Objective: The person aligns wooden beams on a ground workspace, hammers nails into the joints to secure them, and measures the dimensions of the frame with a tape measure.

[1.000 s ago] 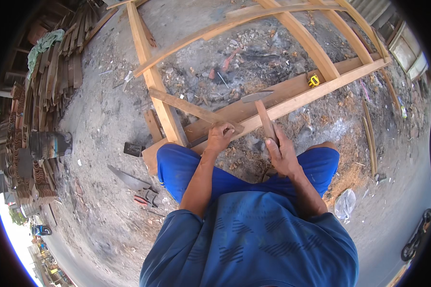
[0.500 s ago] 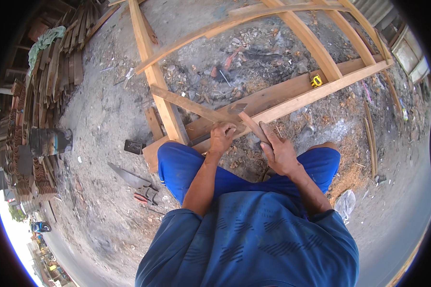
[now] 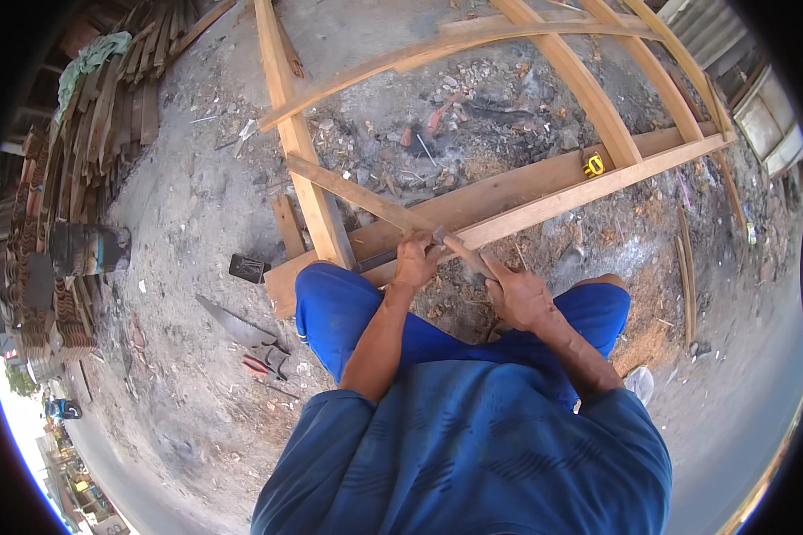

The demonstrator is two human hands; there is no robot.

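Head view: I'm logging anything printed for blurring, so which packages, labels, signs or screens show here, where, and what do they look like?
No sign, screen or readable label shows.
Tape measure: small, boxy, yellow and black, on the long plank beyond the right hand; any marking too small to tell.
Clear plastic wrapper: crumpled, on the ground by the person's right side.

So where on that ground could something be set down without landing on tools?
Bare dirt lies between the stacked planks and the frame's long beam. It is crowded left of the knee, by the saw and pliers, and rubble fills the frame.
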